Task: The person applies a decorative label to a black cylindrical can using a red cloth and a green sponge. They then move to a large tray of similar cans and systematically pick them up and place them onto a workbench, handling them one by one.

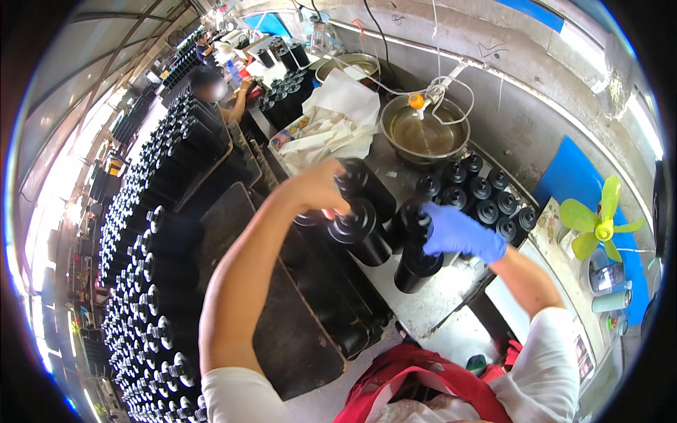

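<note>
left hand (317,189) is gripping at least 1 cylinder (372,245) from above, right hand (460,233) is clutching 2 cylinders (416,272), probably steadying them.

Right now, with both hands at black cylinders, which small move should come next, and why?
The gloved right hand should probably make sure of its grip before shifting. It is at the tops of black cylinders standing close together, with others at the bare left hand, so a slip could knock a neighbour. How tight its grip is, I cannot tell.
</note>
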{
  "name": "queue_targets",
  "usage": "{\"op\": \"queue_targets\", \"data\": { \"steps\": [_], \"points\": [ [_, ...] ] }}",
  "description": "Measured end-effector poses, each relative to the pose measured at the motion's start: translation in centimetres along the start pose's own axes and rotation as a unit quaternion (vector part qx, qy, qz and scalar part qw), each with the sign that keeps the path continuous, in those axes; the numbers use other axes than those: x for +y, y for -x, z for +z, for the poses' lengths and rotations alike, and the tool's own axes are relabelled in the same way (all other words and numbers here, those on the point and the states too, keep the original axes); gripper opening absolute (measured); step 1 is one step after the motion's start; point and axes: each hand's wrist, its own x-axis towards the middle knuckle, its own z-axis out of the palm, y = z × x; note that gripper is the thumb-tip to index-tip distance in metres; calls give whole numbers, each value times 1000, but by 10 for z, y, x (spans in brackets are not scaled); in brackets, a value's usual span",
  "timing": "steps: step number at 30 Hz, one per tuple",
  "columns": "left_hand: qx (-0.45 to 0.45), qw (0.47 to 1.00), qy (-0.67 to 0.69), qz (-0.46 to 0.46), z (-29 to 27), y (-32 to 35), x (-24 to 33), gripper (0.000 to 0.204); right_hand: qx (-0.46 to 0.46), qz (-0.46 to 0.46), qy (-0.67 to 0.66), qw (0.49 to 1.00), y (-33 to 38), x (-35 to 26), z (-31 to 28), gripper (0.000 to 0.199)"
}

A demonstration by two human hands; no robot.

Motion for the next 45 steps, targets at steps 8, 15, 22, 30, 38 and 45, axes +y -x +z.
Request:
{"op": "queue_targets", "data": {
  "steps": [8, 15, 22, 30, 38, 45],
  "points": [
    [-12, 998, -59, -27, 101, -168, -65, 73, 18, 181, 14, 983, -32, 124, 60, 76],
    [28, 995, -92, 1, 161, -265, -90, 77, 3, 257, 34, 966, -59, 186, 65, 80],
    [-11, 990, -87, 114, 171, -324, -72, 78, 7, 260, 87, 962, -68, 198, 52, 82],
    [-77, 987, -71, 123, 164, -344, -62, 76, -62, 244, 111, 961, -67, 205, 37, 88],
    [-88, 987, -103, 85, 162, -359, -62, 62, -81, 229, 127, 962, -68, 187, 10, 86],
    [29, 987, -114, 105, 190, -335, -67, 47, -47, 207, 115, 970, -62, 166, 16, 79]
  ]
}}
